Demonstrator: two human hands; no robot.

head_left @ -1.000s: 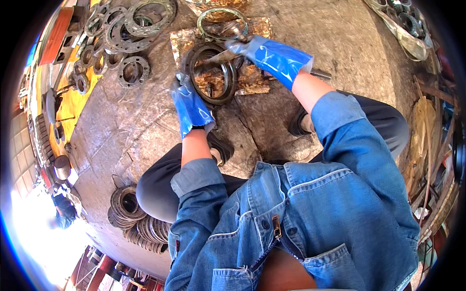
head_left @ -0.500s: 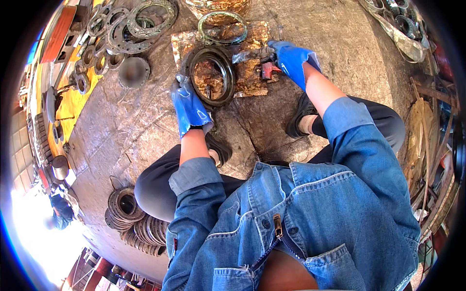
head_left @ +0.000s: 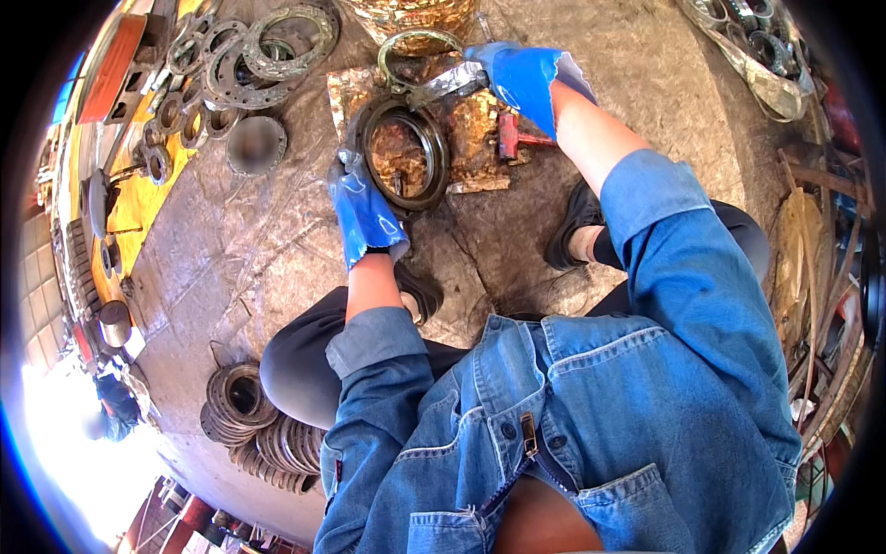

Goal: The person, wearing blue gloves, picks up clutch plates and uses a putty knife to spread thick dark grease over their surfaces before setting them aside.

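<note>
Near the frame's top centre, the gloved left hand (head_left: 363, 210) grips a dark metal ring (head_left: 403, 154) while the right hand (head_left: 522, 72) clasps a silvery scraper (head_left: 447, 85).

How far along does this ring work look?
Hard to say exactly. Seemingly done: grey metal flanges lie spread at upper left, and stacked rings sit by the knee. In hand: the left hand steadies a dark round ring on the rusty sheet, while the right hand holds a silvery flat tool above it. The thin greenish ring beyond lies untouched.
</note>
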